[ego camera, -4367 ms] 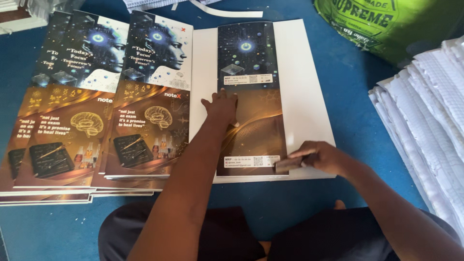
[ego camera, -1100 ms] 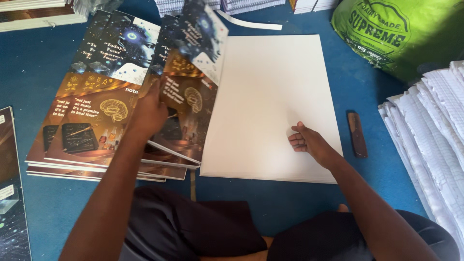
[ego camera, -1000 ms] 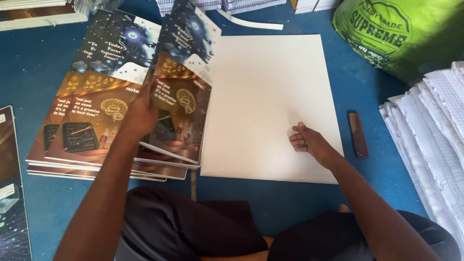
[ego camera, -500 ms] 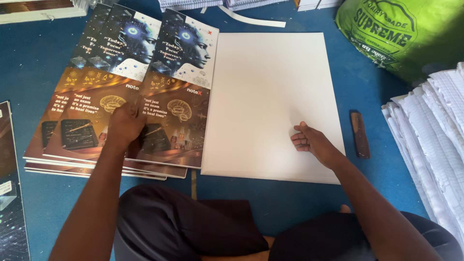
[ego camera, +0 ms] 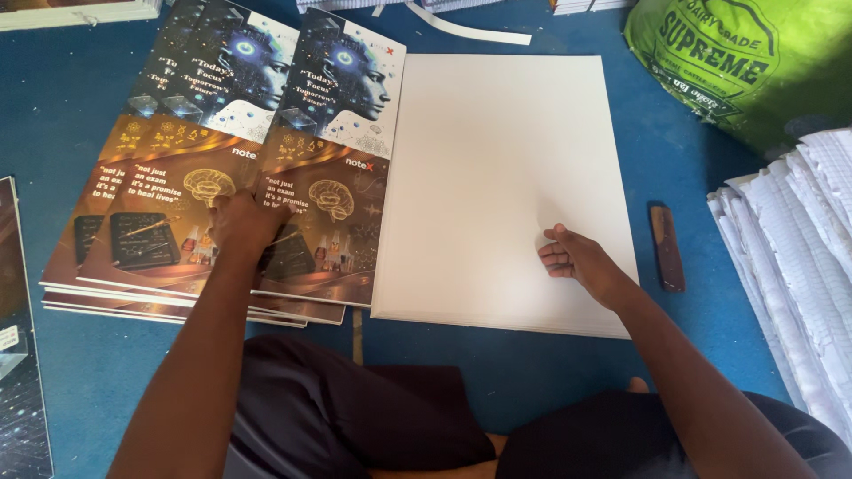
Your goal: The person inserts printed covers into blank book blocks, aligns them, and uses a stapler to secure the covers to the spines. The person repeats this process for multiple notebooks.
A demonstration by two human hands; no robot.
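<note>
- The person sat on the blue floor (ego camera: 80,390) with the left hand (ego camera: 244,226) pressed flat on the pile of printed covers (ego camera: 222,191), fingers spread and bent slightly over the top sheet, pinching nothing that I could see. The glossy top sheets already lay fanned out of line; I judged that a push from that palm could slide them further askew or off the pile.
- The right hand (ego camera: 581,262) rested on the stack of blank white sheets (ego camera: 497,160), low on its right side, fingers curled loosely together, the thumb pointing up the sheet, holding nothing. Weight on one corner only looked likely to let the far edge shift or a sheet crease if the stack got dragged.
- The two piles lay just beside each other, edges nearly touching. A cover pulled across carelessly might have caught the white stack's edge and dog-eared.
- A small brown wooden tool (ego camera: 667,248) lay on the floor just right of the white stack, near the right forearm; an elbow could have knocked it away.
- A heap of white paper bundles (ego camera: 799,266) stood further right, its leaning edges looking ready to slump if bumped.
- A green sack (ego camera: 745,62) sat beyond, well clear.
</note>
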